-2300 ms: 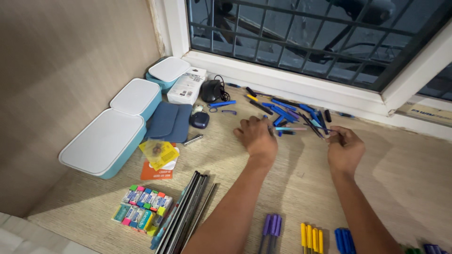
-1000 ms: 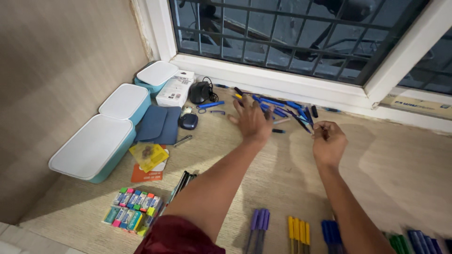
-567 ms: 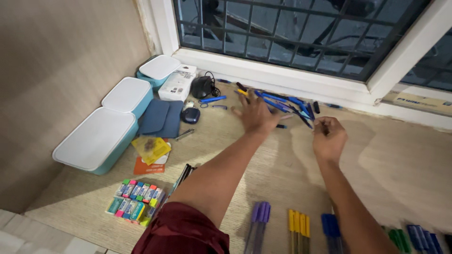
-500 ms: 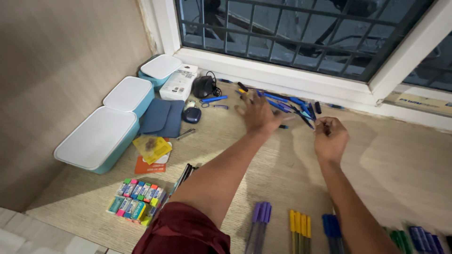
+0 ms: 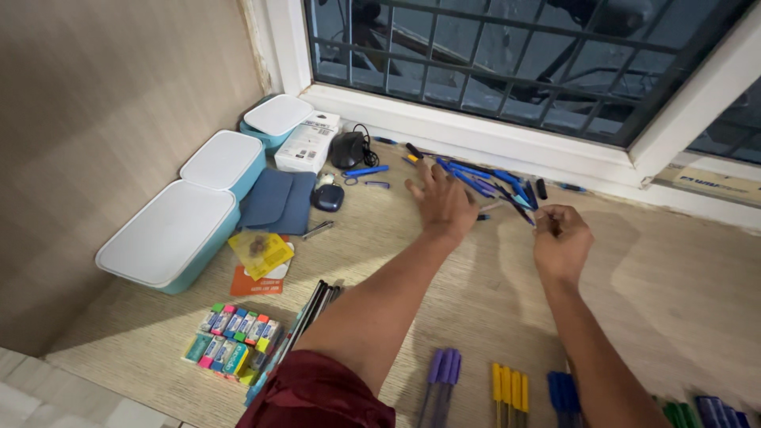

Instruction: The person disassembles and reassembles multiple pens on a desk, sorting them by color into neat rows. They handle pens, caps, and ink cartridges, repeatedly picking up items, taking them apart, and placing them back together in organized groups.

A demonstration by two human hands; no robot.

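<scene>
1. Three teal boxes with white lids [image 5: 173, 232], [image 5: 227, 161], [image 5: 278, 116] sit in a row along the left wall; lids on, contents hidden.
2. Left hand [image 5: 442, 208]: fingers spread flat, palm down, reaching over the left end of the loose pen pile [image 5: 490, 179] under the window frame [image 5: 483, 135]; can't tell whether the fingertips touch a pen.
3. Right hand [image 5: 562, 238]: fingers curled, pinching something thin at the pile's right edge; item too small to identify.
4. Sorted pens at the bottom edge, all cut off: purple [image 5: 441, 374], yellow [image 5: 510, 388], blue [image 5: 564, 393].
5. Eraser block [image 5: 236, 344] at lower left, two rows, touching.
6. Dark mouse [image 5: 346, 150] beside white carton [image 5: 307, 144].
</scene>
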